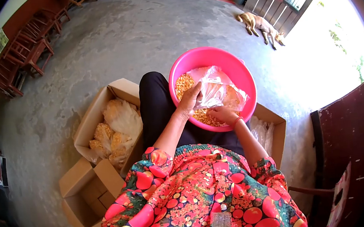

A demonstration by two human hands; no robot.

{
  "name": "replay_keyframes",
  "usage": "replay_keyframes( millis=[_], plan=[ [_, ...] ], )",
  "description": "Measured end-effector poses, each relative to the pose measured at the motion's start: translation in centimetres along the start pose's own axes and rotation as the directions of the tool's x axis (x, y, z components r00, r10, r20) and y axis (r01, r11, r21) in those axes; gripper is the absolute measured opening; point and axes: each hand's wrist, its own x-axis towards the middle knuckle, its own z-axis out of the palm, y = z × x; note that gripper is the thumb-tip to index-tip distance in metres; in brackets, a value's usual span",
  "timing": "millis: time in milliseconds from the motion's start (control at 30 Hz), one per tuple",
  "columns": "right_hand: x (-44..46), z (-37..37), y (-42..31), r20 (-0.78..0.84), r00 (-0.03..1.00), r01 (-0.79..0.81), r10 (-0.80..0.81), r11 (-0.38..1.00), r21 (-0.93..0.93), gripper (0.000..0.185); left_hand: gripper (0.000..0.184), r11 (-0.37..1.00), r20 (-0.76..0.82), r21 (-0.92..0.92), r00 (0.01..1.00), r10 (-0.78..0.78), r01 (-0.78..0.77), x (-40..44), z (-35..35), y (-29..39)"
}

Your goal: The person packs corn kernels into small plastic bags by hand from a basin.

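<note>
A pink plastic basin [249, 74] rests on my lap, with yellow-orange bits that look like corn kernels [183, 85] in it. Over them, my left hand [189, 99] grips a clear plastic bag [213, 92] by its left side, thumb on top. Low in the basin, beside the bag's bottom edge, is my right hand [223, 115], a red band on its wrist. Its fingers are curled in among the kernels and bag; what they hold is hidden.
At left stands a cardboard box [86, 108] of filled bags [117, 141], with another open box [74, 202] below. A third box [276, 141] at right holds clear bags [260, 132]. A dog [261, 25] lies by the doorway; wooden chairs [31, 51] line the wall.
</note>
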Motion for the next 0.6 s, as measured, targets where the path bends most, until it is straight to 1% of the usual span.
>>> replay_keyframes(
  millis=[33, 67, 100, 133, 167, 233, 267, 333, 367, 433, 467, 533, 567, 600],
  plan=[
    [-0.2, -0.2, -0.2, 0.000, 1.000, -0.001, 0.001, 1.000, 0.004, 0.021, 0.024, 1.000, -0.001, 0.002, 1.000, -0.003, 0.003, -0.2, 0.0, 0.0],
    [-0.3, -0.8, -0.2, 0.180, 0.982, -0.126, 0.060, 0.916, 0.380, 0.019, 0.024, 0.999, -0.022, 0.035, 0.999, 0.030, -0.029, -0.2, 0.4, 0.1],
    [-0.5, -1.4, -0.4, 0.357, 0.933, -0.286, 0.041, 0.687, 0.668, 0.017, 0.024, 0.996, -0.037, 0.068, 0.997, 0.068, -0.065, -0.1, 0.7, 0.2],
    [-1.1, -1.4, -0.9, 0.347, 0.938, -0.279, 0.018, 0.633, 0.722, 0.013, 0.027, 0.995, -0.087, 0.064, 0.993, 0.078, -0.073, 0.0, 0.6, 0.0],
    [-1.3, -1.7, -0.9, 0.344, 0.939, -0.276, 0.017, 0.634, 0.722, 0.013, 0.027, 0.995, -0.083, 0.065, 0.993, 0.080, -0.075, 0.2, 0.7, -0.3],
    [-1.5, -2.0, -1.0, 0.385, 0.921, -0.256, -0.065, 0.643, 0.722, 0.015, 0.030, 0.993, -0.165, 0.083, 0.982, 0.094, -0.081, 0.4, 0.8, -0.6],
    [-1.7, -2.2, -1.0, 0.386, 0.920, -0.256, -0.066, 0.645, 0.720, 0.015, 0.034, 0.989, -0.153, 0.112, 0.982, 0.109, -0.092, 0.3, 0.8, -0.6],
    [-2.2, -2.5, -1.0, 0.365, 0.917, -0.236, -0.160, 0.519, 0.822, 0.016, 0.035, 0.986, -0.147, 0.115, 0.980, 0.137, -0.120, 0.2, 1.0, -0.6],
    [-2.2, -2.6, -0.7, 0.368, 0.916, -0.238, -0.159, 0.522, 0.819, 0.016, 0.037, 0.982, -0.139, 0.121, 0.977, 0.164, -0.147, 0.1, 1.2, -0.6],
    [-2.1, -2.8, 0.1, 0.277, 0.944, -0.190, -0.178, 0.394, 0.899, 0.018, 0.038, 0.980, -0.121, 0.115, 0.977, 0.174, -0.160, 0.2, 1.2, -0.7],
    [-1.9, -2.9, 0.1, 0.279, 0.944, -0.191, -0.177, 0.396, 0.898, 0.018, 0.039, 0.979, -0.102, 0.112, 0.978, 0.181, -0.169, 0.2, 1.2, -0.7],
    [-1.2, -3.6, -0.1, 0.194, 0.961, -0.129, -0.196, 0.300, 0.945, 0.019, 0.038, 0.977, -0.113, 0.135, 0.977, 0.181, -0.165, 0.3, 1.3, -0.8],
    [-0.8, -3.9, -0.3, 0.194, 0.961, -0.129, -0.196, 0.301, 0.945, 0.019, 0.038, 0.974, -0.124, 0.161, 0.976, 0.181, -0.160, 0.3, 1.3, -0.8],
    [-0.3, -4.2, -0.7, 0.116, 0.982, -0.070, -0.147, 0.289, 0.955, 0.019, 0.038, 0.974, -0.124, 0.161, 0.975, 0.183, -0.162, 0.2, 1.4, -0.8]
  ],
)
